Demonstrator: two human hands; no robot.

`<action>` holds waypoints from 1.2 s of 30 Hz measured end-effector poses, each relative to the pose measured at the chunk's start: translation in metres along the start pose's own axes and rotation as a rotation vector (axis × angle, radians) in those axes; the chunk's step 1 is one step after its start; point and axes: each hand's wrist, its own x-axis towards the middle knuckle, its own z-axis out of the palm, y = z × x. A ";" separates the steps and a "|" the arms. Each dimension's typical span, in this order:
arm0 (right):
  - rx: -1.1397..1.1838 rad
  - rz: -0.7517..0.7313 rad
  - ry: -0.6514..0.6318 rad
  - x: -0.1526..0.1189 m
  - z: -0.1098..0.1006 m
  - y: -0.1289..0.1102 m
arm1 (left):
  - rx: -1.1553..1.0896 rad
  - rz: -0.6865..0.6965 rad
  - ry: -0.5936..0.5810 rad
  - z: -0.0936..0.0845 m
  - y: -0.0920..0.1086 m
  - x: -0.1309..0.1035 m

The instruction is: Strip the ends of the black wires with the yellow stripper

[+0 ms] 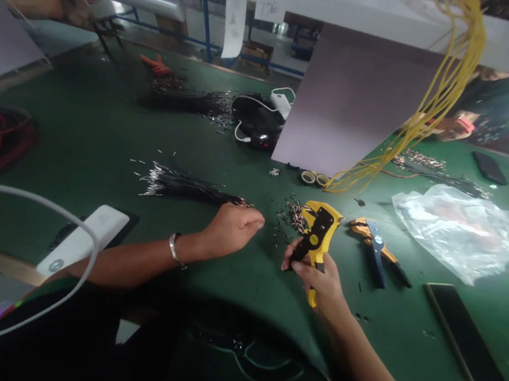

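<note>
My right hand [324,282] is wrapped round the handles of a yellow and black wire stripper [324,230], its head pointing away from me. Just beyond the tool's head lies a small heap of copper-ended scraps [296,215]. Left of it, my left hand [232,231] is closed, thumb and fingers pressed together; what is in them, if anything, does not show. It is over the right end of a bundle of black wires [187,186], whose silvery tips fan out to the left. A silver bangle [173,250] circles the left wrist.
A blue and orange wire stripper [377,252], a phone [466,333] and a clear plastic bag [463,230] lie to the right. Yellow wires [434,109] hang from the shelf beside a grey divider [351,96]. A white power strip [85,241] is at left. Another person's hand [455,126] shows beyond.
</note>
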 end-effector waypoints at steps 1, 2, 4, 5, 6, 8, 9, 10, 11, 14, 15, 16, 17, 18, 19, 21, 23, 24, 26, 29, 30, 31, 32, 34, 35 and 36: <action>-0.082 -0.002 0.024 0.000 -0.001 -0.002 | 0.015 0.019 0.001 0.000 0.001 -0.001; -0.188 -0.007 0.051 0.000 -0.002 -0.004 | 0.030 0.034 0.002 0.000 0.002 -0.002; -0.462 -0.021 0.106 0.000 -0.003 -0.007 | 0.070 0.063 0.020 -0.001 0.003 -0.003; -0.608 -0.024 0.126 -0.001 -0.004 -0.008 | 0.095 0.081 0.035 -0.002 0.003 -0.003; -0.744 -0.023 0.137 -0.002 -0.004 -0.009 | 0.123 0.102 0.050 -0.003 0.004 -0.003; -0.970 -0.020 0.139 -0.004 -0.002 -0.008 | 0.181 0.145 0.077 -0.006 0.004 -0.002; -1.056 -0.026 0.133 -0.005 -0.001 -0.007 | 0.211 0.166 0.085 -0.008 0.004 -0.001; -1.127 -0.035 0.126 -0.007 0.001 -0.005 | 0.240 0.184 0.090 -0.010 0.004 0.000; -1.184 -0.046 0.120 -0.008 0.003 -0.003 | 0.263 0.202 0.098 -0.011 0.004 0.000; -1.290 -0.099 0.097 -0.011 0.006 0.004 | 0.290 0.237 0.134 -0.012 0.003 0.001; -1.318 -0.123 0.085 -0.012 0.007 0.006 | 0.288 0.238 0.136 -0.012 0.003 0.001; -1.350 -0.151 0.071 -0.012 0.006 0.007 | 0.288 0.232 0.129 -0.011 0.003 0.000; -1.381 -0.178 0.054 -0.012 0.006 0.007 | 0.289 0.221 0.115 -0.011 0.004 0.000; -1.403 -0.201 0.036 -0.012 0.005 0.007 | 0.292 0.206 0.096 -0.010 0.004 -0.001; -1.407 -0.220 0.022 -0.011 0.005 0.005 | 0.293 0.190 0.077 -0.010 0.005 -0.001; -1.359 -0.277 0.022 -0.009 0.004 0.001 | 0.293 0.165 0.042 -0.010 0.007 -0.002; -1.245 -0.353 0.039 -0.007 0.006 -0.006 | 0.291 0.159 0.008 -0.010 0.009 -0.003; -1.170 -0.386 0.038 -0.005 0.007 -0.010 | 0.284 0.164 -0.003 -0.009 0.010 -0.003; -0.986 -0.398 -0.021 -0.001 0.013 -0.018 | 0.264 0.175 -0.020 -0.009 0.011 -0.003; -0.830 -0.373 -0.079 0.006 0.022 -0.027 | 0.228 0.177 -0.049 -0.007 0.013 -0.005; -0.809 -0.378 -0.089 0.008 0.024 -0.029 | 0.218 0.175 -0.062 -0.007 0.013 -0.005; -0.797 -0.387 -0.097 0.010 0.026 -0.030 | 0.208 0.175 -0.073 -0.006 0.013 -0.006; -0.790 -0.396 -0.106 0.011 0.027 -0.031 | 0.196 0.175 -0.081 -0.005 0.013 -0.007; -0.791 -0.410 -0.114 0.011 0.028 -0.032 | 0.168 0.165 -0.091 -0.004 0.012 -0.007; -0.798 -0.417 -0.112 0.010 0.027 -0.032 | 0.153 0.160 -0.094 -0.004 0.011 -0.007; -0.810 -0.424 -0.106 0.009 0.026 -0.033 | 0.136 0.157 -0.095 -0.004 0.010 -0.007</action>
